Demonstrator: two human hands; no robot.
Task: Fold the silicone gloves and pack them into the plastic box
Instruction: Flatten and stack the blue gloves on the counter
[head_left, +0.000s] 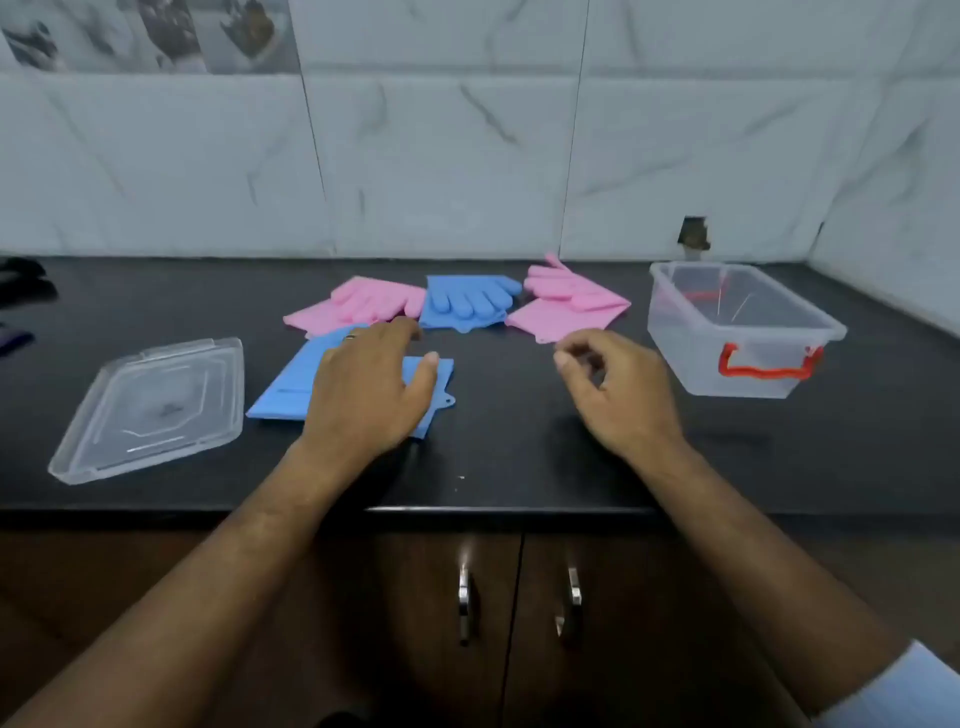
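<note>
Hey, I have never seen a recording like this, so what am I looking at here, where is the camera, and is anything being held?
There is no machine here. One camera worn on a person's head looks down at their two bare hands over a black counter. The left hand lies flat on a blue glove, pressing it rather than gripping it. The right hand hovers with its fingers loosely curled and holds nothing. Farther back lie two pink gloves and another blue glove. On the right stands the open plastic box with red handles, with no gloves in it. Its clear lid lies apart on the left.
</note>
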